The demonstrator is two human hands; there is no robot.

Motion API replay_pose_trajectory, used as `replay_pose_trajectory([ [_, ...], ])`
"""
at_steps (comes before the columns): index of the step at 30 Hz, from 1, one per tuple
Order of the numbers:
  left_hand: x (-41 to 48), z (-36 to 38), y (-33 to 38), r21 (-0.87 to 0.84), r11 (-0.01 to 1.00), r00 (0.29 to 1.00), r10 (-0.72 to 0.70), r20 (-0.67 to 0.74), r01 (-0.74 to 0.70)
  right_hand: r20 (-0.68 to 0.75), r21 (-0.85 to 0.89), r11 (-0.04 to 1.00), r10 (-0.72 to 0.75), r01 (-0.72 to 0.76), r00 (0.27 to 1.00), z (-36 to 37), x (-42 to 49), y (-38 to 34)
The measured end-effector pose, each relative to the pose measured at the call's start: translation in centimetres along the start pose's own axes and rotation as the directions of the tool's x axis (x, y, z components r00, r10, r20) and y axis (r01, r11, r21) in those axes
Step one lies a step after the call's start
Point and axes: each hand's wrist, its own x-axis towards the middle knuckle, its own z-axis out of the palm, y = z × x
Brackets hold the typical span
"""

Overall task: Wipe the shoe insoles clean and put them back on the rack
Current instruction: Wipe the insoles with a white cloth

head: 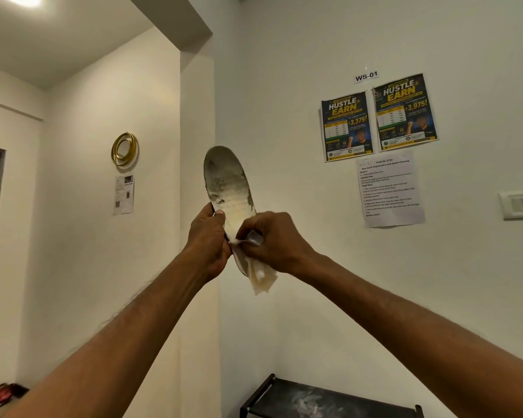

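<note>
rack (329,399) top dusty below white walls (314,40), posters (378,116).

One insole (228,188), worn, grey-stained. One white cloth (261,274). Two hands: left hand (209,241), right hand (272,241). One dark rack (329,399). Two "Hustle Earn" posters (347,126) (404,111). One task sheet (390,190). One "WS-01" label (366,76). One gold ring ornament (124,149). One switch plate (520,204).

Warm ceiling glow (20,0), bowed edges
</note>
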Motion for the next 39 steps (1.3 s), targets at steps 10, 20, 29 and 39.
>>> replay_pose_trajectory([
  [10, 0.1, 0.5, 0.1, -0.001, 1.0, 1.0, 0.011, 0.025, -0.011, -0.003, -0.008, 0.999, 0.048, -0.048, 0.999, -0.7, -0.4, 0.1],
  [20, 0.3, 0.8, 0.2, -0.013, 1.0, 1.0, 0.012, 0.0, -0.012, 0.079, 0.02, 0.999, 0.027, -0.028, 0.996, -0.7, -1.6, -0.1],
  [29, 0.4, 0.7, 0.1, -0.017, 1.0, 0.999, 0.007, -0.034, -0.008, 0.095, 0.02, 0.997, 0.074, -0.076, 0.993, -0.5, -2.5, 0.2],
  [39, 0.2, 0.6, -0.1, 0.028, 1.0, 0.999, -0.001, -0.042, 0.003, 0.174, -0.018, 0.994, 0.107, -0.105, 0.979, -0.3, -3.1, 0.5],
])
